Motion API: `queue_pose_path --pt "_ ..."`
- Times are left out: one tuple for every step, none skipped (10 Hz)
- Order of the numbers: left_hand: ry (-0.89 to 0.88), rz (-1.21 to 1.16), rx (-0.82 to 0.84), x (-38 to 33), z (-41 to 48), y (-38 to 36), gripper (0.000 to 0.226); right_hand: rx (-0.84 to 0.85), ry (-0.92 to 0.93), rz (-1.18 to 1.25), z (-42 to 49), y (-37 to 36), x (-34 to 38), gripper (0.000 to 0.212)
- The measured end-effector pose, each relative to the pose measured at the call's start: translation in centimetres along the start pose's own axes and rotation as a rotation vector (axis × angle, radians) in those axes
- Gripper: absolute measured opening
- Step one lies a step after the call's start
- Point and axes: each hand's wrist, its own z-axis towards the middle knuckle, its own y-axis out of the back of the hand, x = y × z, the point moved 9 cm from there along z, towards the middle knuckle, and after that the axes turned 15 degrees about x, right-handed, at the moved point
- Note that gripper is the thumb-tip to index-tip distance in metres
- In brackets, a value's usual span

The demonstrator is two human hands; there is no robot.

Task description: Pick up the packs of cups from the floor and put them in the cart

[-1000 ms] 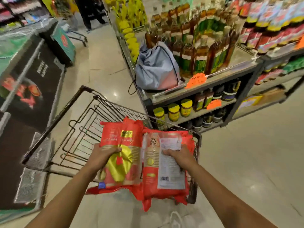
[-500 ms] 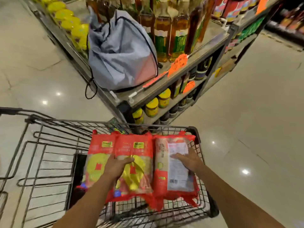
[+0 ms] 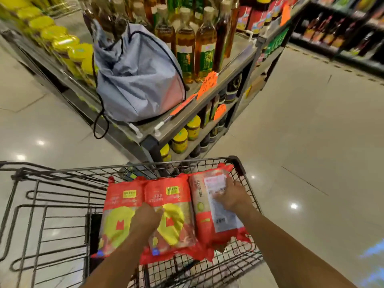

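Note:
Three red and yellow packs of cups lie side by side inside the wire cart [image 3: 239, 163], at its right end. My left hand [image 3: 145, 219] rests on the middle pack [image 3: 174, 206], fingers curled over its yellow print. My right hand [image 3: 232, 196] presses on the white label of the right pack [image 3: 209, 221]. The left pack [image 3: 120, 210] lies untouched beside them. Both forearms reach in from the bottom edge.
A grey shelf unit [image 3: 166, 129] stands just beyond the cart, with a light blue drawstring bag [image 3: 137, 80], oil bottles [image 3: 185, 48] and yellow-lidded jars [image 3: 193, 127]. Glossy tiled floor [image 3: 311, 142] spreads to the right. More shelves [image 3: 342, 38] line the far right.
The packs went from above the cart's rim down into the basket, where they now lie flat. My view tilted down and closer to the cart.

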Motion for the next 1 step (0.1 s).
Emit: queue_pose_path --pt "-0.027 0.073 -0.037 -1.3 -2.0 1.8 0.043 0.028 0.081 -0.021 -1.64 0.7 0.4 0.095"
